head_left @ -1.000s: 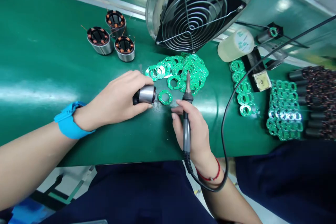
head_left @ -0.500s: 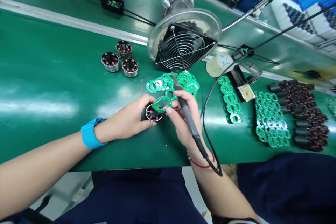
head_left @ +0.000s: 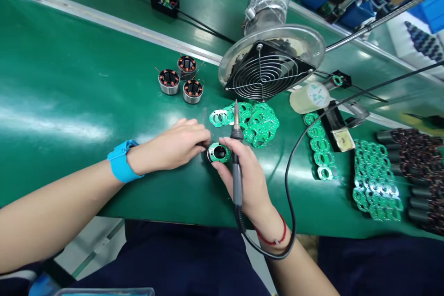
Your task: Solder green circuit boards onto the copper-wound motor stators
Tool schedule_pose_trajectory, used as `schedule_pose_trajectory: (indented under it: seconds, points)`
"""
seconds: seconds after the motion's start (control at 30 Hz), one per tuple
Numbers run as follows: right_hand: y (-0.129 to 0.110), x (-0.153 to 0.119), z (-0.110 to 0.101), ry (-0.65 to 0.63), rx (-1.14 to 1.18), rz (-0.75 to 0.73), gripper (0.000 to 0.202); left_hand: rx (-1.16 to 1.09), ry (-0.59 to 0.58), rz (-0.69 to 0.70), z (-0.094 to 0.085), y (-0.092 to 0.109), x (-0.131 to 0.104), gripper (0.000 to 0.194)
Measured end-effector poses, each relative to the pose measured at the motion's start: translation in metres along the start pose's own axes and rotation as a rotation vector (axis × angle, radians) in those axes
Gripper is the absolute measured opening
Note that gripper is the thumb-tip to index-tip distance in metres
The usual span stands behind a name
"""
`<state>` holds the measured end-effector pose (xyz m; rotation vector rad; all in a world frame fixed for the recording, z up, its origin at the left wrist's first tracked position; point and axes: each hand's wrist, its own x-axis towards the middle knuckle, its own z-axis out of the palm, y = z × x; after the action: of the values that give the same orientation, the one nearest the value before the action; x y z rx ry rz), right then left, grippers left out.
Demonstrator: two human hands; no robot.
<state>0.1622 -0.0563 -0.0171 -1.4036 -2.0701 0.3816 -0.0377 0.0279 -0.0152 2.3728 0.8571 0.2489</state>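
A green ring-shaped circuit board lies on top of a motor stator, which is mostly hidden beneath it. My right hand steadies the stator and board from the right with thumb and fingertips. The same hand also holds a soldering iron, its tip pointing away from me toward a pile of green ring boards. Just left of the stator, my left hand is closed with its fingertips pinched together. Whatever they grip, if anything, is too small to make out.
Three wound stators stand at the back left. A fume extractor fan overhangs the pile. On the right are a strip of boards, an iron stand with sponge, a board panel and stacked stators. The iron's cord loops beside my right wrist.
The ring board has gone from my right fingertips onto the stator. My left hand has let go of the stator's body and now pinches beside it. The soldering iron has swung more upright.
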Motion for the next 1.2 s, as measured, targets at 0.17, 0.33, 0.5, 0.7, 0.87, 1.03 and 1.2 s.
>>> schedule_pose_trajectory:
  seconds: [0.17, 0.33, 0.5, 0.7, 0.87, 1.03, 1.2]
  points:
    - [0.012, 0.000, -0.001, -0.088, 0.278, 0.085, 0.050, -0.158, 0.130, -0.007, -0.007, 0.005, 0.004, 0.018]
    - [0.015, -0.002, 0.000, -0.038, 0.288, 0.006, 0.057, -0.514, 0.151, -0.139, -0.002, 0.017, 0.010, 0.013]
    - [0.008, -0.002, 0.000, 0.077, 0.064, -0.180, 0.060, -0.665, 0.134, -0.250, 0.002, 0.019, 0.014, 0.013]
    - [0.003, 0.000, -0.003, 0.102, 0.006, -0.143, 0.045, -0.767, 0.116, -0.342, -0.001, 0.015, 0.015, 0.015]
    - [0.002, -0.013, -0.007, 0.324, 0.201, -0.001, 0.037, -0.747, 0.143, -0.407, -0.002, 0.019, 0.018, 0.013]
    - [0.002, -0.032, -0.009, 0.485, 0.332, 0.108, 0.023, -0.711, 0.161, -0.441, -0.002, 0.021, 0.020, 0.010]
    - [0.002, -0.035, -0.008, 0.451, 0.320, 0.099, 0.020, -0.699, 0.157, -0.466, -0.003, 0.023, 0.021, 0.008]
